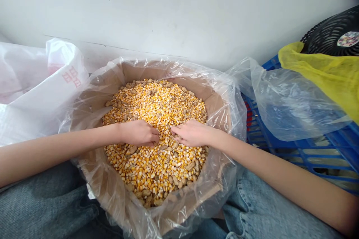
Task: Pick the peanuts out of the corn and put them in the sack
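Note:
A cardboard box lined with clear plastic stands between my knees. Yellow and white corn kernels fill it, with unshelled peanuts scattered among them, thicker toward the near edge. My left hand rests on the corn near the middle, its fingers curled closed; what they hold, if anything, is hidden. Facing it a short gap away, my right hand has thumb and fingers drawn together at the corn surface. A peanut shows just beneath those fingers, but whether they grip it is unclear.
Left of the box lies a white woven sack with red print. On the right are a blue plastic crate, a clear plastic bag, yellow mesh and a black fan. A white wall rises behind the box.

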The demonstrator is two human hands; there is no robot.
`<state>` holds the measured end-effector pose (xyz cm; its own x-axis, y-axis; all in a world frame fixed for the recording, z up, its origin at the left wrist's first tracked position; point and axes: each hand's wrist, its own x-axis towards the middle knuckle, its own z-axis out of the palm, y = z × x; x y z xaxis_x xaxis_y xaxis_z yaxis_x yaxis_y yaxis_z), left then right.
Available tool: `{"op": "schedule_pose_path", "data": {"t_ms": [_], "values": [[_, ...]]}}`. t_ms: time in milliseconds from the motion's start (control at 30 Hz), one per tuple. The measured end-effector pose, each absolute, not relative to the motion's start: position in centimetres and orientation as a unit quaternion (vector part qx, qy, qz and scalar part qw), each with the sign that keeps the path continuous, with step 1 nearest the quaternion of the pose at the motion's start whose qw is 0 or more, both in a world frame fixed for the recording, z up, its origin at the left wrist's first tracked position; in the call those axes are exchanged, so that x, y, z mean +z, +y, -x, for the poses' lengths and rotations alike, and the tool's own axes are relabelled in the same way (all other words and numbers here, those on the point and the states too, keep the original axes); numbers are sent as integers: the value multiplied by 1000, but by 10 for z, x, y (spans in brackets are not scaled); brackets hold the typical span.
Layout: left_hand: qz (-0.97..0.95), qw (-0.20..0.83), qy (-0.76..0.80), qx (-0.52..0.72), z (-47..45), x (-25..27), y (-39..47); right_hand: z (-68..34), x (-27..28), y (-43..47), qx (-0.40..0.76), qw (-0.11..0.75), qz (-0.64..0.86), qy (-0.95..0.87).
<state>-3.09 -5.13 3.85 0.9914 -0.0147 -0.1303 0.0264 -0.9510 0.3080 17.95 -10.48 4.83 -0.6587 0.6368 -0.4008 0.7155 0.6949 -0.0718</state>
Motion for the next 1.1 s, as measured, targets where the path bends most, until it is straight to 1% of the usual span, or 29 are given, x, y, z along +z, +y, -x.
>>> {"op": "schedule_pose_path", "data": {"t_ms": [133, 200, 267, 333, 400, 467, 567, 667, 733, 800, 867, 933, 1033, 1100], "values": [[-967, 227, 64, -100, 33, 45, -45, -179, 51, -105, -123, 185, -384, 896], [-941, 300, 101, -116, 33, 48, -41, -179, 53, -105, -141, 186, -396, 888], [-898, 401, 132, -121, 33, 50, -38, -178, 56, -104, -186, 168, -414, 875], [-834, 511, 165, -124, 32, 52, -37, -178, 60, -102, -273, 118, -432, 851], [-753, 610, 211, -129, 31, 53, -36, -179, 63, -100, -397, 45, -440, 804], [-668, 691, 253, -114, 31, 55, -36, -180, 66, -97, -531, -31, -446, 720], [-554, 778, 292, -47, 30, 58, -36, -182, 66, -94, -682, -131, -450, 562], [-474, 828, 301, -4, 30, 60, -33, -184, 62, -93, -749, -207, -430, 460], [-450, 840, 303, 25, 30, 60, -29, -185, 59, -93, -766, -233, -417, 430], [-445, 836, 314, 62, 31, 61, -24, -186, 57, -93, -775, -240, -409, 417], [-465, 814, 333, 104, 32, 68, -17, -186, 56, -93, -781, -240, -406, 410], [-508, 769, 354, 160, 37, 81, -8, -185, 57, -92, -784, -239, -404, 405], [-591, 641, 405, 275, 57, 113, 12, -185, 58, -92, -784, -242, -403, 405], [-648, 493, 485, 320, 84, 136, 33, -184, 59, -91, -780, -245, -403, 411]]}}
